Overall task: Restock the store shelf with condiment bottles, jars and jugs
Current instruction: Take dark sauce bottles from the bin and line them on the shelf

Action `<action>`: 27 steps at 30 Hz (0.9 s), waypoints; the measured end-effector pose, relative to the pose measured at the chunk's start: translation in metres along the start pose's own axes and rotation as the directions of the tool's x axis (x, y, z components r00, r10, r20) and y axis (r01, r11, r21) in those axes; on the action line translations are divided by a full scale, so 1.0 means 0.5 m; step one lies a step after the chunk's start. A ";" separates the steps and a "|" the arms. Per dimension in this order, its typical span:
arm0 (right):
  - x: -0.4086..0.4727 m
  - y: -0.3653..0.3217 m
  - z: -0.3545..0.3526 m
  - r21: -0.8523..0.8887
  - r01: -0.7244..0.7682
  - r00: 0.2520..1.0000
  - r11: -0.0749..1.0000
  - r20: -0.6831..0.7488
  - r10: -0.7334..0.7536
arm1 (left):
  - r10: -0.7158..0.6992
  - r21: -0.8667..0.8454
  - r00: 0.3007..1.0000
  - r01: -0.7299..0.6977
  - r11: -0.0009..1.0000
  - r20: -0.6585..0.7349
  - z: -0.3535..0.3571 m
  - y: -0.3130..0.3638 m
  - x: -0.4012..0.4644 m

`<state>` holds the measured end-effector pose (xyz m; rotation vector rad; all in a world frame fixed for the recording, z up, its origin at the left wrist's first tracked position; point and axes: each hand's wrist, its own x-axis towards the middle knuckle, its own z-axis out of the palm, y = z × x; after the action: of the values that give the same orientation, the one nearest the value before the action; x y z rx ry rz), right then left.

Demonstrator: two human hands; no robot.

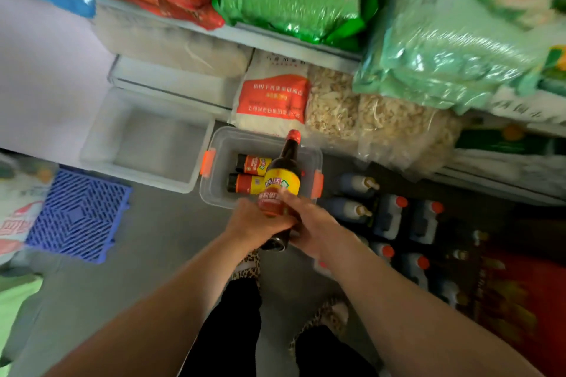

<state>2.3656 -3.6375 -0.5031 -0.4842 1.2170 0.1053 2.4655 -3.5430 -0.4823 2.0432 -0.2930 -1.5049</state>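
— Where is the dark bottle [282, 187]?
— Centre frame, above the clear bin [214, 193], gripped low by both the left hand [257, 223] and right hand [315, 223].

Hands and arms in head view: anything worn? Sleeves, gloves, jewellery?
Both forearms are bare, with no sleeves in frame. The left hand and right hand are ungloved. No watch, bracelet or ring shows, though motion blur would hide small details.
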 end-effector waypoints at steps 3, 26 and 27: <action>-0.086 -0.002 -0.028 -0.042 0.099 0.991 0.994 0.096 -0.095 | 0.061 0.163 0.986 -0.036 0.986 -0.153 0.043 0.019 -0.072; -0.823 -0.407 -0.218 -0.090 0.935 0.335 0.343 0.542 -0.771 | 0.727 -0.041 0.638 -0.758 0.651 -0.253 0.093 0.882 -0.714; -0.838 -0.429 -0.221 -0.118 0.947 0.317 0.299 0.506 -0.802 | 0.750 -0.029 0.609 -0.781 0.624 -0.257 0.101 0.914 -0.725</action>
<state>2.1913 -3.8003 -0.0824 -1.4284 0.3725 -0.5507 2.3680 -3.7493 0.0569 1.5998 -0.8346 -0.7139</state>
